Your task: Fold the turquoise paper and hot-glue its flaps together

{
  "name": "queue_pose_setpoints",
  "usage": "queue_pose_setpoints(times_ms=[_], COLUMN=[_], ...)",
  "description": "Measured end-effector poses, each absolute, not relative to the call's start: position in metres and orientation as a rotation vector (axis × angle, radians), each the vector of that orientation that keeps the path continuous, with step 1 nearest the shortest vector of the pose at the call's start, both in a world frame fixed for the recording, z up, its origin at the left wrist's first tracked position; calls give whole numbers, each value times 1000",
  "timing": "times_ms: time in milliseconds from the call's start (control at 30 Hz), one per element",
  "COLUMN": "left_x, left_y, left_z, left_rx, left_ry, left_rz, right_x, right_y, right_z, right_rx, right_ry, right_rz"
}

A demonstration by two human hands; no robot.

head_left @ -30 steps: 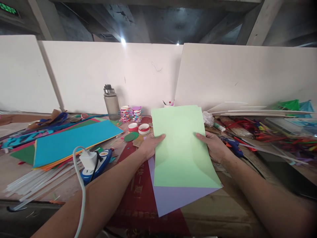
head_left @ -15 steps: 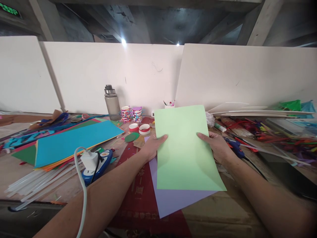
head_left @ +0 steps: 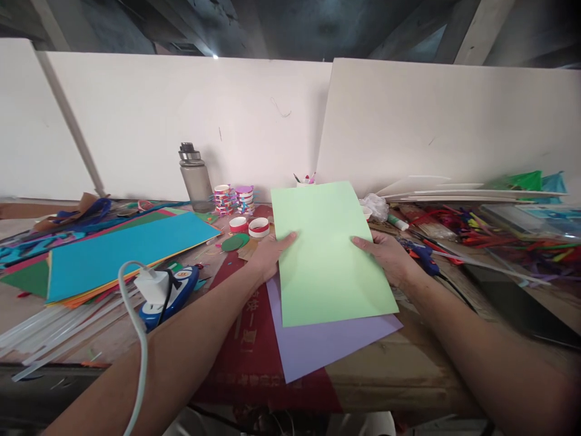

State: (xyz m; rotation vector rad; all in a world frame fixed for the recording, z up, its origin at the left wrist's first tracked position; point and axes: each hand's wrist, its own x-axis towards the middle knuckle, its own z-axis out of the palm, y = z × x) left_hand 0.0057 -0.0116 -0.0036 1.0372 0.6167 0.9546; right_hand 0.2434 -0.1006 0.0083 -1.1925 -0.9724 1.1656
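Observation:
A light green sheet of paper (head_left: 327, 254) is held up in front of me by both sides. My left hand (head_left: 271, 257) grips its left edge, thumb on the front face and fingers behind. On the right edge my right hand (head_left: 388, 257) pinches it the same way. Beneath, partly hidden by the green sheet, a purple sheet (head_left: 318, 351) lies tilted on the table over a red printed cover (head_left: 231, 363). How the lower green edge meets the purple sheet I cannot tell.
Left are stacked coloured sheets (head_left: 131, 248), clear sticks (head_left: 49, 333) and a power strip (head_left: 181, 297) with a white cable. A bottle (head_left: 196, 181), paper rings (head_left: 258, 227) and striped rolls (head_left: 245, 200) stand behind. A glue gun (head_left: 422, 257) and a dark flat object (head_left: 521, 303) lie right.
The green sheet has tipped slightly and shifted relative to the purple one, more of which now shows below it. My view has tilted down a little. Both hands keep their hold.

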Motion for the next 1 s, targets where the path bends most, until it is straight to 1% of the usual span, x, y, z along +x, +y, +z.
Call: queue_pose_setpoints(times_ms=[100, 300, 500, 567, 700, 800, 900, 1000], left_x=[5, 3, 2, 1, -2, -4, -6, -8], left_y=[-12, -13, -9, -7, -5, -6, -8, -10], left_z=[-3, 3, 3, 3, 8, 12, 15, 18], left_rx=[1070, 984, 938, 903, 824, 749, 737, 739], left_ry=[611, 704, 719, 717, 719, 745, 758, 763], left_rz=[931, 1005, 1083, 1096, 973, 847, 803, 781], right_x=[244, 242, 254, 257, 257, 254, 252, 252], right_y=[-99, -95, -90, -90, -90, -90, -90, -91], right_z=[8, 7, 11, 14, 13, 8, 4, 4], right_rx=[-1202, -1124, -1143, -1149, -1179, -1250, -1307, -1327], right_ry=[-957, -996, -853, -851, -1081, -1337, -1478, -1541], right_rz=[1135, 1087, 781, 729, 702, 594, 480, 438])
